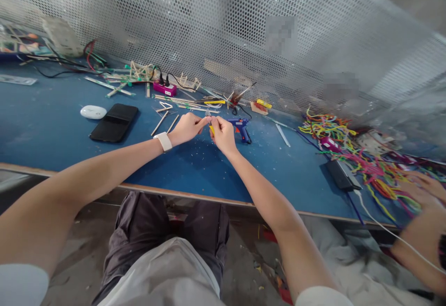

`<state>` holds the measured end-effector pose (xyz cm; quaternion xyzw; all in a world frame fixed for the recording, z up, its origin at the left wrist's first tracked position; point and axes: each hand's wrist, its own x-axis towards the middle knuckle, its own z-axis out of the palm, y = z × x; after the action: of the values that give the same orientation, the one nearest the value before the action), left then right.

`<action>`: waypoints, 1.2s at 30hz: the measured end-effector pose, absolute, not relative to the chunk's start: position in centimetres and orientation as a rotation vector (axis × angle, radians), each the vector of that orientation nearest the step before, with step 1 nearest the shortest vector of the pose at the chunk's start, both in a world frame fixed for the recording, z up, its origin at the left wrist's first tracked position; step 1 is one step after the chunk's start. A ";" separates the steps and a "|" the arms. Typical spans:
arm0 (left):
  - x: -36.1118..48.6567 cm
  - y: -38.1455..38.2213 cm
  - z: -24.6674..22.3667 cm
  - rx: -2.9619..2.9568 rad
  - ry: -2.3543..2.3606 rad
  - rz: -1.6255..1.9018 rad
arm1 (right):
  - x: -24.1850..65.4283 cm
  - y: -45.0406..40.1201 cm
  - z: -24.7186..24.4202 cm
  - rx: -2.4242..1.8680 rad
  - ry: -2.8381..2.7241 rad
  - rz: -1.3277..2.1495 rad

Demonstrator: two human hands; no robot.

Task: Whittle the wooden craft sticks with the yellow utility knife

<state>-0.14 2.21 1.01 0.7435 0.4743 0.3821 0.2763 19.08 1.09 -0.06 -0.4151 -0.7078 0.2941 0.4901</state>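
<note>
My left hand [188,128] and my right hand [223,135] meet over the blue table, fingertips touching or nearly so. In my right hand is a small yellow-handled tool [212,129], mostly hidden by the fingers. A greyish tip [208,112] shows just above the fingertips; whether it belongs to the tool I cannot tell. My left thumb and fingers are pinched together near that tip, and what they hold is too small to make out. Just right of my right hand lies a blue glue gun [242,129]. Thin wooden sticks [160,123] and a small stick triangle [163,106] lie left of my left hand.
A black phone [114,123] and white case [93,111] lie at left. Behind are a magenta power strip [165,88], stick structures [141,71] and a perforated metal screen [209,22]. At right, a co-worker's hand [420,187] is beside colourful pipe cleaners [374,169] and a black box [343,176].
</note>
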 end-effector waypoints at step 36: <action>-0.2 2.6 0.7 2.065 1.149 1.009 | 19.0 0.7 0.3 -0.975 -1.746 0.688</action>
<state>-0.23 2.65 0.65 0.7709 0.4291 0.3769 0.2820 18.97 0.73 0.30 -0.4014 -0.7193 0.2834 0.4911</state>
